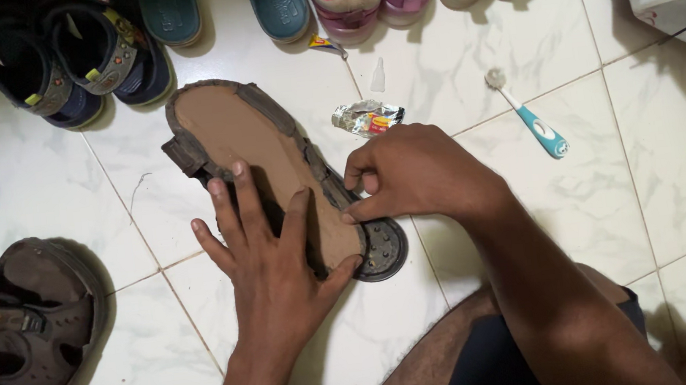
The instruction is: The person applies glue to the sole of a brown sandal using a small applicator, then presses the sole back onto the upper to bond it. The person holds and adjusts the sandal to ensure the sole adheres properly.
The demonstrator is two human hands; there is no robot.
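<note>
On the floor (533, 223) the brown insole (262, 154) is pressed flat by the open left hand (270, 264), while its right edge is pinched by the right hand (417, 172), the near sole (383, 248) remaining uncovered.

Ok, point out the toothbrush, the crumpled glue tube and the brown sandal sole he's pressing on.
toothbrush (532, 120): head view, on the blue and white handle.
crumpled glue tube (367, 118): head view, on the squeezed middle.
brown sandal sole (239, 131): head view, on the bare tan footbed above the hands.
</note>
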